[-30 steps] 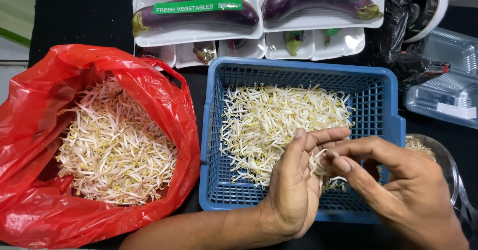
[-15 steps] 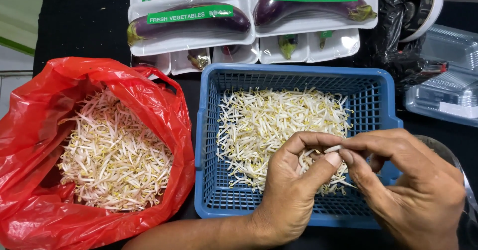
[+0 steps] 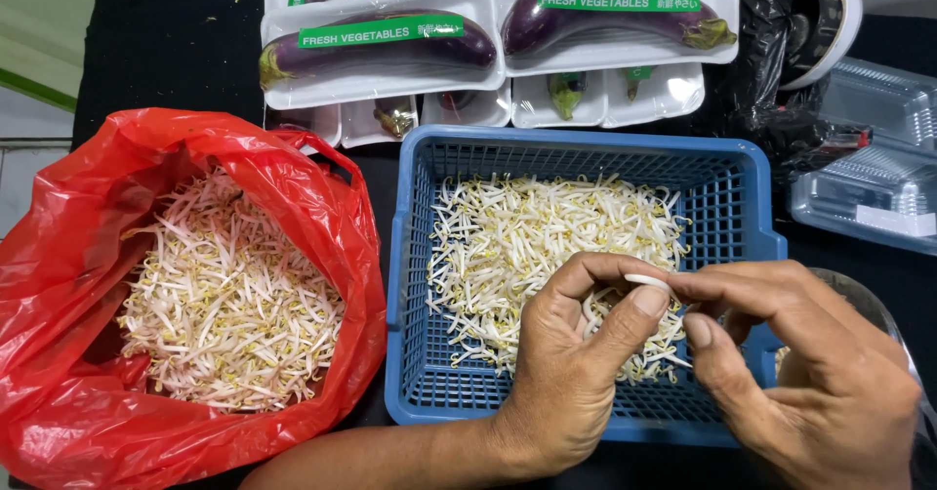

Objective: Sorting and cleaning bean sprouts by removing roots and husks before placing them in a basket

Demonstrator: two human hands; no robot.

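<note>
Left hand (image 3: 571, 373): over the blue basket's (image 3: 410, 285) near half; thumb and forefinger closed on one bean sprout (image 3: 646, 281)
Right hand (image 3: 810, 373): at the basket's right near corner; fingertips pinched on the same sprout's other end
Sprout: held between both hands, just above the loose heap (image 3: 547, 241) in the basket
Red bag (image 3: 293, 187): left of the basket, full of sprouts
Doing it well: probably pinch close to the tip; pull gently, so the stem stays whole

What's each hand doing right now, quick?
Left hand: fingers pinched shut on a bean sprout over the blue basket.
Right hand: fingers pinching the same bean sprout's other end.
</note>
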